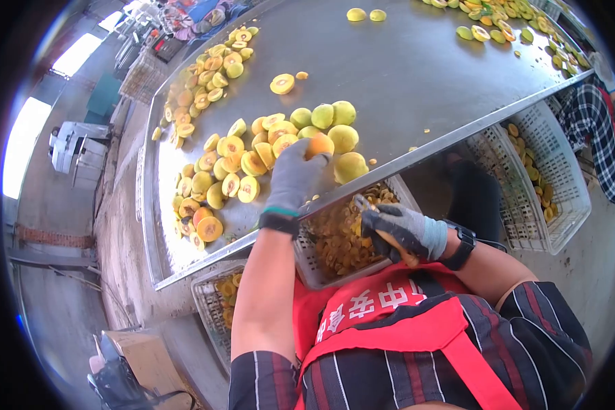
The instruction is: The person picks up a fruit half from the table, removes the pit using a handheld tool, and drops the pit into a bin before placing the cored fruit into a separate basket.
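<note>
My left hand [296, 176], in a grey glove, closes on an orange-yellow peach half [320, 145] at the near edge of the metal table [389, 89]. Its fingertips are partly hidden. Around it lie a pile of halved peaches [231, 164] with cut faces up and several greenish whole-looking ones [346, 139]. In my right hand [404, 229], gloved in grey and black, is a wooden-handled tool [398, 247] with a metal tip, held over a white crate [307, 263]. Brown-yellow pits and scraps [345, 239] fill that crate, below the table edge.
More peach halves [488, 31] are spread at the table's far right. A second white crate [560, 198] with fruit stands on the right, beside a person in a checked sleeve [588, 123]. Another crate [208, 294] is under the table's left; a cardboard box [147, 359] sits lower left.
</note>
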The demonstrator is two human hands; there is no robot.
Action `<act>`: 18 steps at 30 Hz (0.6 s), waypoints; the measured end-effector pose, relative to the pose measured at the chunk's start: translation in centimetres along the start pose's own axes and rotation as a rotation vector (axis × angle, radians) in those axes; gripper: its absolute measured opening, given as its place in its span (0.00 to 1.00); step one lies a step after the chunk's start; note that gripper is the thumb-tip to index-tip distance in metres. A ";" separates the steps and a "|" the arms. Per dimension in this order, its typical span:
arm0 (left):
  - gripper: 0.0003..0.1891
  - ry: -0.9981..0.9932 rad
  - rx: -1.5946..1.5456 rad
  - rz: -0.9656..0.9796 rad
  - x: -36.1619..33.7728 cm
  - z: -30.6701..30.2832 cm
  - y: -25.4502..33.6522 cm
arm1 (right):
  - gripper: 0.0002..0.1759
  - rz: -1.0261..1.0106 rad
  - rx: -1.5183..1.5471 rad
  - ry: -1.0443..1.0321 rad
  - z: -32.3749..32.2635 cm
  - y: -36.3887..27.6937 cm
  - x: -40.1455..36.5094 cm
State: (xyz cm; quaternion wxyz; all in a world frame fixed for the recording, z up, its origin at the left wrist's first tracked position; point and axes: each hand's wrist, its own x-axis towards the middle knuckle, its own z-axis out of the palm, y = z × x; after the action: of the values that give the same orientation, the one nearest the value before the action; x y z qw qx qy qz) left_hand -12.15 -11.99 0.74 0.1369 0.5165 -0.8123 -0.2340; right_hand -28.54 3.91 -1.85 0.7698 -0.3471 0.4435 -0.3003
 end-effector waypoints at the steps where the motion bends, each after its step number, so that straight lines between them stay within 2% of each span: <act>1: 0.21 -0.136 -0.398 -0.232 -0.9 -0.9 0.4 | 0.28 -0.054 0.107 0.049 -0.6 0.0 0.2; 2: 0.21 -0.144 -0.393 -0.227 -1.9 -1.1 0.2 | 0.28 -0.107 0.215 0.095 -1.1 0.0 0.5; 3: 0.22 -0.191 -0.809 -0.153 -3.3 -1.1 -0.1 | 0.26 -0.111 0.286 0.118 -1.4 -0.4 0.9; 4: 0.24 -0.231 -1.224 -0.076 -4.7 -1.2 -0.4 | 0.24 -0.208 0.377 0.080 -1.6 -0.2 1.3; 6: 0.26 -0.242 -1.291 -0.054 -7.1 -0.6 0.0 | 0.22 -0.297 0.471 0.060 -0.8 -0.6 2.0; 8: 0.29 -0.241 -1.365 -0.037 -9.2 0.4 0.3 | 0.21 -0.287 0.496 0.004 0.1 -0.7 2.5; 9: 0.30 -0.169 -1.417 -0.065 -10.0 1.0 0.3 | 0.21 -0.216 0.463 -0.109 0.0 -0.9 2.4; 10: 0.31 -0.098 -1.470 -0.091 -10.7 1.4 0.0 | 0.21 -0.212 0.462 -0.113 0.4 -0.7 2.6; 11: 0.37 -0.093 -1.449 -0.005 -11.4 2.1 -1.2 | 0.21 -0.231 0.376 -0.133 1.1 -0.4 2.8; 12: 0.37 -0.086 -1.452 -0.009 -11.9 2.4 -1.1 | 0.21 -0.247 0.290 -0.153 1.8 -0.1 3.0; 13: 0.43 -0.053 -1.304 0.050 -12.3 3.0 -0.9 | 0.21 -0.205 0.239 -0.171 2.7 -1.0 2.0; 14: 0.48 -0.020 -1.154 0.109 -12.6 3.3 -0.8 | 0.22 -0.343 0.181 -0.178 3.2 0.1 2.6; 15: 0.47 -0.036 -1.269 0.005 -13.0 3.4 -1.2 | 0.21 -0.310 0.060 -0.142 3.5 -0.5 2.0; 17: 0.47 -0.045 -1.269 -0.002 -13.6 3.3 -2.6 | 0.21 -0.271 -0.062 -0.107 3.4 -1.1 1.5; 18: 0.46 -0.057 -1.267 -0.007 -13.7 3.2 -2.8 | 0.19 -0.467 -0.505 0.056 3.0 -1.0 1.6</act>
State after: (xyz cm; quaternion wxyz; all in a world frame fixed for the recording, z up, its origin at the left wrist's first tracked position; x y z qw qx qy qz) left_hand -5.57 0.15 -3.18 0.3935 0.3313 -0.5179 -0.6835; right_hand -25.36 2.90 -0.67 0.5577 -0.6103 0.4334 -0.3587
